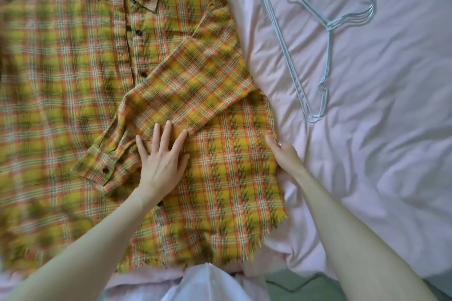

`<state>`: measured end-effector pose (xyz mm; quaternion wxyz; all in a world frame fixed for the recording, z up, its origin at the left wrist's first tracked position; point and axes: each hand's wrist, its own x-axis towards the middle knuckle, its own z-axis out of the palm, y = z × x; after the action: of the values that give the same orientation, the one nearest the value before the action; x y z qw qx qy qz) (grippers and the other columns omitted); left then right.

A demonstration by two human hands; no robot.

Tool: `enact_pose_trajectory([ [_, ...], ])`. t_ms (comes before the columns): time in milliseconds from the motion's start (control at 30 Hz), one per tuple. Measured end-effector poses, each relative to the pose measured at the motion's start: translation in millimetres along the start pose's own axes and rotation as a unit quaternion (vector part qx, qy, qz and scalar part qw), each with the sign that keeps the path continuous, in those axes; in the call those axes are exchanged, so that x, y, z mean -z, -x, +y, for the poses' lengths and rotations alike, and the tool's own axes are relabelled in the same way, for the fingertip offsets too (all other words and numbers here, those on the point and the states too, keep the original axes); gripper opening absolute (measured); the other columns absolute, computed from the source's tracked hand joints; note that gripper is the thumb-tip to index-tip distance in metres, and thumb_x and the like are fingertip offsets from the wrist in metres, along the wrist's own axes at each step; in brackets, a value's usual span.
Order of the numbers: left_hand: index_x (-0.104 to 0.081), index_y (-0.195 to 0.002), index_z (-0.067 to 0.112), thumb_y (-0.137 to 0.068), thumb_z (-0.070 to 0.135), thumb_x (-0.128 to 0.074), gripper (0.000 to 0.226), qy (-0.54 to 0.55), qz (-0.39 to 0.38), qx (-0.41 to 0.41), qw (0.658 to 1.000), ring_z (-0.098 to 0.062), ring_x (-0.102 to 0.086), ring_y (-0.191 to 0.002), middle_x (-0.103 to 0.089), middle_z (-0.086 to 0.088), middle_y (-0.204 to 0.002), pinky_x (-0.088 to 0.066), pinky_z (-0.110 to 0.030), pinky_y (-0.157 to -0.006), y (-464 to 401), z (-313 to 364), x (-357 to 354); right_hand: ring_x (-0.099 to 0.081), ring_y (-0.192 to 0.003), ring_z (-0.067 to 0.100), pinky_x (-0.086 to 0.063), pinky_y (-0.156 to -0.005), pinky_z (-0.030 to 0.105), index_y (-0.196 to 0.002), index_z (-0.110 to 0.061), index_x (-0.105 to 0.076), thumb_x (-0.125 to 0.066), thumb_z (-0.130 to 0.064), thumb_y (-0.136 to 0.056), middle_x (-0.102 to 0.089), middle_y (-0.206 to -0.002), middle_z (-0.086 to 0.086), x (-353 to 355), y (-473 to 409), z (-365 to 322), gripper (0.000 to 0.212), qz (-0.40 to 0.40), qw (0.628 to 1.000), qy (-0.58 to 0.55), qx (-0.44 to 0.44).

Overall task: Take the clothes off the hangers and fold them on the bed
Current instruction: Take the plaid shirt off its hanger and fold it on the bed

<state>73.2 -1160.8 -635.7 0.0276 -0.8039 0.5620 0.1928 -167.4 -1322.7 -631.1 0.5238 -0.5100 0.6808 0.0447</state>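
A pale white, faintly glossy sheet of material (pixel 203 281) is seen at the near edge of the view, about the middle, rising to a soft peak and creased along its length. Whether it is thin cloth or plastic cannot be told. Just to its right, also at the near edge, a patch of dull green fabric (pixel 296 286) is seen, lying in low folds and cut off by the frame's bottom border.

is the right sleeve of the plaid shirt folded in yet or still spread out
Folded in. The sleeve lies diagonally across the shirt front, its cuff near the placket, with the left hand pressing flat on it.
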Motion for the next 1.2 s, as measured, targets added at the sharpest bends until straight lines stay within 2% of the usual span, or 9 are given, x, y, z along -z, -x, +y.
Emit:
enact_pose_trajectory([
  [100,-0.032,-0.146,0.021,-0.093,0.042,-0.045,0.058,-0.012,-0.027,0.011,1.0,-0.038,-0.014,-0.143,-0.02,-0.016,-0.155,-0.009,-0.07,-0.104,11,0,-3,-0.046,-0.066,0.023,-0.031,-0.058,0.033,-0.061,-0.014,-0.042,-0.042,-0.051,-0.094,-0.043,-0.058,0.001,-3,14,17,0.05,0.004,0.995,0.098,0.006],
  [233,-0.034,-0.145,0.019,-0.096,0.035,-0.046,0.053,-0.001,-0.042,0.014,0.999,-0.035,-0.017,-0.143,-0.023,-0.015,-0.154,-0.019,-0.066,-0.106,21,-2,2,-0.059,-0.098,0.037,-0.04,-0.073,0.035,-0.099,0.002,-0.059,-0.038,-0.049,-0.096,-0.065,-0.098,0.02,-5,18,29,0.055,0.094,0.983,0.155,0.043],
  [367,-0.048,-0.134,0.012,-0.095,0.018,-0.049,0.04,0.034,0.018,0.025,0.999,-0.032,-0.03,-0.139,-0.042,-0.015,-0.144,-0.029,-0.058,-0.107,30,-9,15,-0.056,-0.102,0.038,-0.042,-0.078,0.038,-0.11,0.001,-0.052,-0.041,-0.038,-0.098,-0.061,-0.111,0.021,-2,23,12,0.043,0.196,0.957,0.209,0.051],
  [500,-0.041,-0.139,0.013,-0.096,0.019,-0.041,0.044,0.033,0.081,0.093,0.992,-0.034,-0.028,-0.139,-0.037,-0.016,-0.147,-0.021,-0.051,-0.108,44,-35,26,-0.048,-0.116,0.035,-0.037,-0.092,0.045,-0.125,-0.003,-0.05,-0.045,-0.031,-0.097,-0.054,-0.125,0.017,-19,31,-15,0.04,0.243,0.9,0.311,0.182],
  [633,-0.046,-0.135,0.012,-0.098,0.017,-0.043,0.038,0.148,0.04,0.104,0.983,-0.025,-0.062,-0.101,-0.057,-0.01,-0.129,-0.048,-0.035,-0.081,57,-56,40,-0.054,-0.115,0.032,-0.04,-0.095,0.05,-0.12,-0.007,-0.058,-0.045,-0.029,-0.093,-0.059,-0.122,0.013,-73,43,-53,0.037,0.186,0.852,0.352,0.34],
  [700,-0.055,-0.127,0.012,-0.096,0.013,-0.046,0.032,0.214,0.029,0.094,0.972,-0.018,-0.063,-0.095,-0.064,-0.003,-0.119,-0.048,-0.024,-0.077,64,-60,45,-0.054,-0.118,0.03,-0.041,-0.098,0.052,-0.122,-0.01,-0.059,-0.035,-0.034,-0.093,-0.059,-0.126,0.012,-106,55,-75,0.045,0.11,0.833,0.373,0.393],
  [833,-0.066,-0.107,0.011,-0.093,0.005,-0.05,0.022,0.337,0.133,0.133,0.923,-0.01,-0.061,-0.091,-0.067,0.003,-0.103,-0.047,-0.019,-0.078,78,-93,58,-0.022,-0.143,0.023,-0.012,-0.115,0.049,-0.144,-0.019,-0.035,-0.03,-0.039,-0.1,-0.029,-0.153,0.007,-181,87,-121,0.049,-0.029,0.793,0.395,0.464],
  [1000,-0.063,-0.108,0.006,-0.088,-0.003,-0.05,0.025,0.317,0.233,0.201,0.897,-0.019,-0.057,-0.098,-0.063,-0.006,-0.104,-0.046,-0.029,-0.087,94,-166,67,0.007,-0.146,0.016,0.007,-0.116,0.045,-0.151,-0.028,-0.011,-0.023,-0.044,-0.101,0.004,-0.159,-0.002,-253,109,-151,0.054,-0.102,0.766,0.45,0.447],
  [1200,-0.053,-0.122,0.008,-0.082,0.015,-0.051,0.04,0.217,0.306,0.385,0.843,-0.036,-0.044,-0.115,-0.054,-0.016,-0.119,-0.031,-0.049,-0.096,137,-289,69,0.001,-0.147,0.019,0.01,-0.114,0.055,-0.148,-0.02,-0.025,-0.021,-0.044,-0.101,-0.008,-0.159,0.003,-316,129,-164,0.053,-0.02,0.806,0.488,0.334],
])
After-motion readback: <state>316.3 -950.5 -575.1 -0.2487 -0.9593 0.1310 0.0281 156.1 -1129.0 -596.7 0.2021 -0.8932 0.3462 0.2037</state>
